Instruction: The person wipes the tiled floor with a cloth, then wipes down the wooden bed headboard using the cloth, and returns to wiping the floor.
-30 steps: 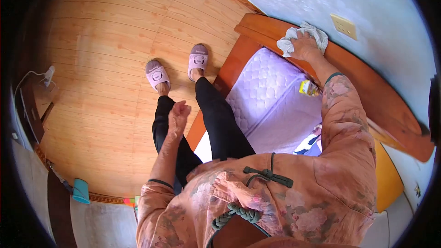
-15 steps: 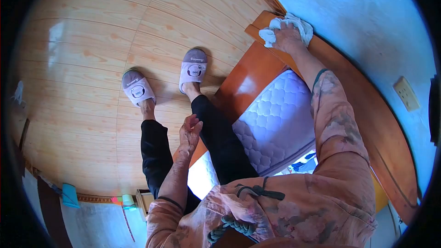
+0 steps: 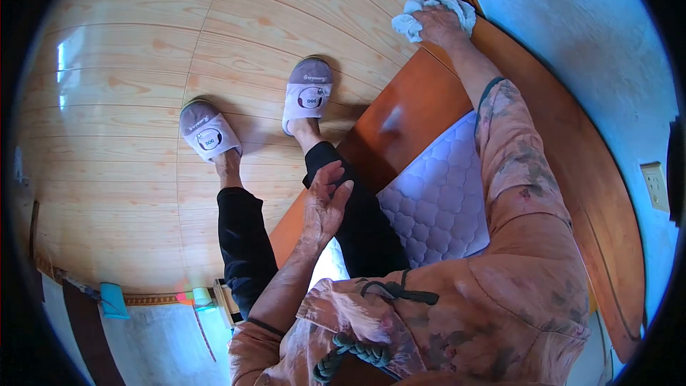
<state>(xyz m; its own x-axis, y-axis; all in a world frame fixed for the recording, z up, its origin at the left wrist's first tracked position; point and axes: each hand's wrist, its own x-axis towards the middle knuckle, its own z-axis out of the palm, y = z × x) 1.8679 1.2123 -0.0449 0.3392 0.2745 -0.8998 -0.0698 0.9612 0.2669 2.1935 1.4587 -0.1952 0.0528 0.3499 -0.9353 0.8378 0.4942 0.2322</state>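
A crumpled white cloth (image 3: pixel 463 14) lies on the corner of the wooden headboard (image 3: pixel 543 107), beside the wall. My right hand (image 3: pixel 441 26) presses down on it, the fingers partly buried in its folds. My left hand (image 3: pixel 326 204) hangs in the air over my right leg, loosely curled with fingers apart and nothing in it. Below the headboard is the reddish-brown wooden side (image 3: pixel 407 111) of the bed, next to a pale quilted mattress (image 3: pixel 439 193).
My slippered feet (image 3: pixel 309 93) stand on the wood-patterned floor (image 3: pixel 128 100). A wall socket (image 3: pixel 654 186) is at the right. Near the far wall at lower left are a blue container (image 3: pixel 114 300) and a green one (image 3: pixel 203 298).
My right hand and the cloth have moved outward to the headboard's end. My left hand has risen and shifted right, its fingers opening more. The view has shifted slightly.
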